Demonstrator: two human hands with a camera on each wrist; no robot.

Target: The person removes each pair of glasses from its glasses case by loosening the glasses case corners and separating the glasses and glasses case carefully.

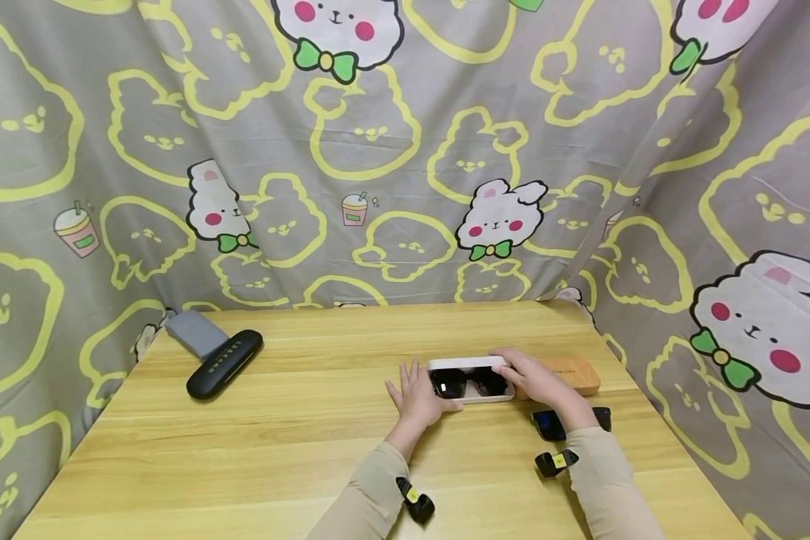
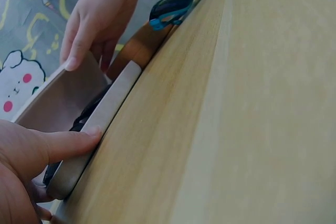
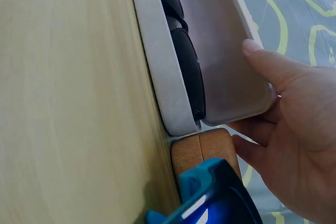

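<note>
A pale grey glasses case [image 1: 484, 400] stands open on the table, its lid [image 3: 223, 72] raised at the back. Dark sunglasses [image 1: 454, 383] lie inside it. My left hand [image 1: 420, 399] holds the left end of the case, the thumb pressed along the front wall and the other fingers round behind. At the right end my right hand [image 1: 538, 380] grips the raised lid, thumb over its edge and fingers behind. Just in front of that forearm lie blue-framed sunglasses [image 3: 215, 192], partly hidden by the arm in the head view.
A brown glasses case [image 1: 578, 376] sits against the right end of the grey one. Far left on the wooden table [image 1: 243, 457], a black glasses case [image 1: 224, 365] overlaps a grey pouch-like item [image 1: 196, 332]. A patterned curtain [image 1: 391, 172] hangs behind the table and along its sides.
</note>
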